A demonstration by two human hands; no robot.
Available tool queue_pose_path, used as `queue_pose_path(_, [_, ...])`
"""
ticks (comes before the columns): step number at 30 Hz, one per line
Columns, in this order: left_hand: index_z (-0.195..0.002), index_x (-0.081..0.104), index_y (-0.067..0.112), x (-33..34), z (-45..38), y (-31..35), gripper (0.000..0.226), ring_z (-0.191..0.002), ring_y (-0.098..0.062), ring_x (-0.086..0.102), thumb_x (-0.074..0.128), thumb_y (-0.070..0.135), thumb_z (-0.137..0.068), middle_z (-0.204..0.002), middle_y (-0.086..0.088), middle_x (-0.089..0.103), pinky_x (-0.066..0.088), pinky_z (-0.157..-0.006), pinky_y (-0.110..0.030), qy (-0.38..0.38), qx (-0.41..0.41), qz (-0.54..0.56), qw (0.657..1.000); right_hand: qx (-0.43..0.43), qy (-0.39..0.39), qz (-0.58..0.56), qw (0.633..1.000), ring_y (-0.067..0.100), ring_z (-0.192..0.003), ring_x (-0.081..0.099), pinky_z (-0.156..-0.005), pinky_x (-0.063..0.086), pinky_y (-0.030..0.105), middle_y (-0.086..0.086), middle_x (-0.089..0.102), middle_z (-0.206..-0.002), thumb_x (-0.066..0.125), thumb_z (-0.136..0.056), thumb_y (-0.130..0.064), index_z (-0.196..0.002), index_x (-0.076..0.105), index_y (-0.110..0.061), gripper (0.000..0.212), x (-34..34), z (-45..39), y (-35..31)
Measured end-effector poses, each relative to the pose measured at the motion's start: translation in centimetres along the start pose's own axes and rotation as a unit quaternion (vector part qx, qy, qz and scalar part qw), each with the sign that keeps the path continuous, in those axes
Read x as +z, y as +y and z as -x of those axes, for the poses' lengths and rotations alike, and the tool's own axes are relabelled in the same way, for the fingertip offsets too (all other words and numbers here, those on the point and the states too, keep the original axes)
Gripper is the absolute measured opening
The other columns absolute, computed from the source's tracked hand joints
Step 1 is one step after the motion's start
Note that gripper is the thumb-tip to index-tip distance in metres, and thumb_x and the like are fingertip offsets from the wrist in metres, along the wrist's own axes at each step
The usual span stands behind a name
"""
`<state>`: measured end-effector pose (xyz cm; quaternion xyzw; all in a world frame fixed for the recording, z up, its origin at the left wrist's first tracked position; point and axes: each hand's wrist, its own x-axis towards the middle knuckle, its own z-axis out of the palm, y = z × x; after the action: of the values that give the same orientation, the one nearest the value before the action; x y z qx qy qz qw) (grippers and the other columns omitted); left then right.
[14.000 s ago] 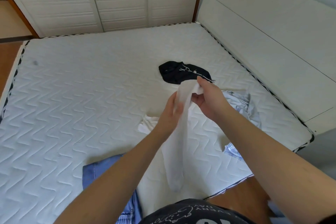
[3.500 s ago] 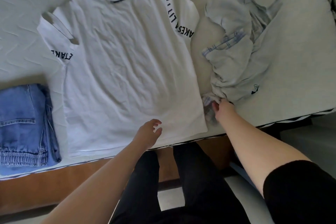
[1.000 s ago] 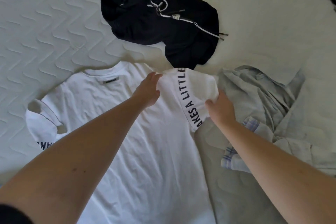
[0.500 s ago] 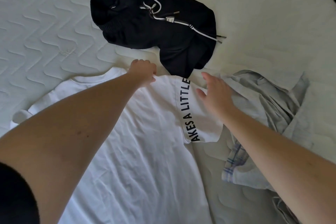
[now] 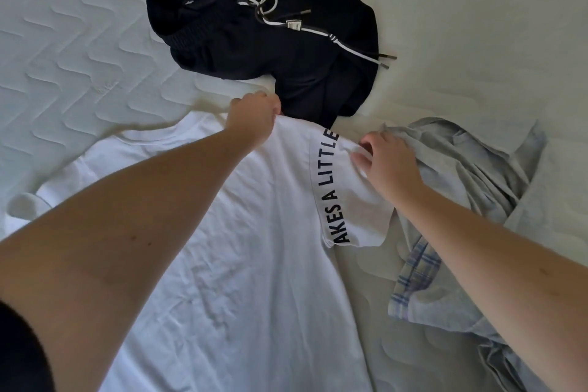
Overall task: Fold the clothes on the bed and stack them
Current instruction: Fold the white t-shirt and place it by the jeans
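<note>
Fingers of the left hand (image 5: 254,114) pinch the white T-shirt (image 5: 241,264) at its shoulder edge; the right hand (image 5: 386,162) rests loosely open on the sleeve, bare bed (image 5: 79,41) beyond.

Both forearms are bare from the elbow down to the hands, with no watch, ring or band on either wrist. The left hand (image 5: 254,114) and right hand (image 5: 389,162) wear no gloves. A dark, black-looking short sleeve (image 5: 22,356) covers the left upper arm at the frame's lower left corner
</note>
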<state>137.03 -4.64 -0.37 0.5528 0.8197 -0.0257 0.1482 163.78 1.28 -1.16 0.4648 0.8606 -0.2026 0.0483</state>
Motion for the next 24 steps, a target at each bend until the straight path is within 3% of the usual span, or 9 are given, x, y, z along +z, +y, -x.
queue_pose_path(3, [-0.128, 0.054, 0.02, 1.1, 0.6, 0.8, 0.033, -0.112, -0.028, 0.055, 0.053, 0.033, -0.098, -0.121, -0.005, 0.057, 0.038, -0.099, -0.042, -0.035, 0.022, 0.011, 0.999, 0.021, -0.088, 0.099, 0.991, 0.029, -0.125, 0.045, -0.1, 0.029, 0.045, 0.004, 0.055, -0.132, 0.059, -0.081, -0.067, -0.131, 0.051, -0.024, 0.067, 0.0, 0.8, 0.6])
queue_pose_path(6, [-0.127, 0.057, 0.02, 1.4, 0.8, 1.3, 0.033, -0.112, -0.026, 0.051, 0.055, 0.031, -0.095, -0.119, -0.004, 0.058, 0.032, -0.102, -0.042, -0.032, 0.065, -0.049, 0.996, 0.013, -0.078, 0.126, 0.989, 0.029, -0.123, 0.046, -0.101, 0.029, 0.043, 0.005, 0.058, -0.129, 0.064, -0.083, -0.057, -0.125, 0.059, -0.021, 0.056, -0.7, 0.9, 0.9])
queue_pose_path(9, [-0.111, 0.064, 0.021, 1.1, 1.3, 1.7, 0.019, -0.104, -0.025, 0.051, 0.057, 0.024, -0.094, -0.107, -0.003, 0.058, 0.033, -0.098, -0.041, 0.025, 0.063, -0.054, 0.996, -0.015, 0.007, 0.047, 0.999, 0.031, -0.121, 0.048, -0.101, 0.032, 0.042, 0.006, 0.062, -0.126, 0.063, -0.09, -0.042, -0.121, 0.065, -0.018, 0.039, -1.6, 1.1, 0.9])
queue_pose_path(13, [-0.108, 0.06, 0.019, 0.7, 2.4, 1.9, 0.016, -0.1, -0.025, 0.051, 0.06, 0.021, -0.092, -0.107, -0.005, 0.055, 0.039, -0.09, -0.039, 0.104, 0.011, 0.003, 0.995, -0.079, 0.092, -0.002, 0.993, 0.034, -0.096, 0.058, -0.081, 0.039, 0.04, 0.007, 0.07, -0.094, 0.059, -0.096, -0.029, -0.091, 0.071, -0.011, 0.022, -2.8, 2.0, 0.7])
queue_pose_path(15, [-0.11, 0.056, 0.016, 0.3, 3.1, 1.8, 0.019, -0.096, -0.024, 0.053, 0.06, 0.022, -0.093, -0.105, -0.004, 0.056, 0.042, -0.087, -0.037, 0.112, -0.014, 0.066, 0.991, -0.06, 0.083, -0.036, 0.994, 0.031, -0.073, 0.055, -0.06, 0.034, 0.034, 0.004, 0.055, -0.066, 0.055, -0.098, -0.03, -0.077, 0.059, -0.009, 0.029, -2.9, 2.4, 0.5])
queue_pose_path(17, [-0.105, 0.056, 0.013, 0.1, 4.4, 1.6, 0.015, -0.088, -0.023, 0.057, 0.056, 0.025, -0.095, -0.093, -0.001, 0.055, 0.045, -0.082, -0.037, 0.113, -0.019, 0.094, 0.989, -0.026, 0.072, -0.076, 0.994, 0.025, -0.066, 0.052, -0.052, 0.028, 0.03, -0.003, 0.047, -0.064, 0.053, -0.098, -0.036, -0.084, 0.059, -0.011, 0.029, -2.6, 2.6, 0.2])
queue_pose_path(19, [-0.103, 0.058, 0.012, 0.8, 6.6, 1.2, 0.018, -0.087, -0.024, 0.06, 0.051, 0.028, -0.097, -0.091, -0.002, 0.059, 0.046, -0.08, -0.038, 0.115, -0.015, 0.079, 0.99, 0.008, 0.029, -0.122, 0.992, 0.017, -0.072, 0.054, -0.054, 0.033, 0.027, -0.008, 0.054, -0.077, 0.059, -0.093, -0.046, -0.101, 0.063, -0.015, 0.032, -2.2, 2.8, 0.0])
queue_pose_path(22, [-0.133, 0.052, 0.012, 3.4, 10.9, 0.5, 0.043, -0.123, -0.029, 0.052, 0.051, 0.035, -0.098, -0.133, -0.01, 0.055, 0.042, -0.098, -0.04, 0.074, 0.01, 0.022, 0.997, 0.08, -0.121, -0.189, 0.971, 0.01, -0.076, 0.056, -0.06, 0.039, 0.026, -0.009, 0.06, -0.086, 0.072, -0.082, -0.046, -0.107, 0.062, -0.015, 0.042, -1.6, 3.0, 0.1])
queue_pose_path(24, [-0.157, 0.019, 0.016, 5.5, 13.5, 0.0, 0.07, -0.149, -0.028, 0.018, 0.044, 0.048, -0.099, -0.163, -0.01, 0.016, 0.022, -0.118, -0.043, -0.016, 0.016, -0.009, 1.0, 0.082, -0.133, -0.143, 0.977, 0.006, -0.069, 0.051, -0.054, 0.034, 0.023, -0.008, 0.057, -0.081, 0.071, -0.085, -0.035, -0.107, 0.061, -0.013, 0.033, -1.2, 3.3, 0.3])
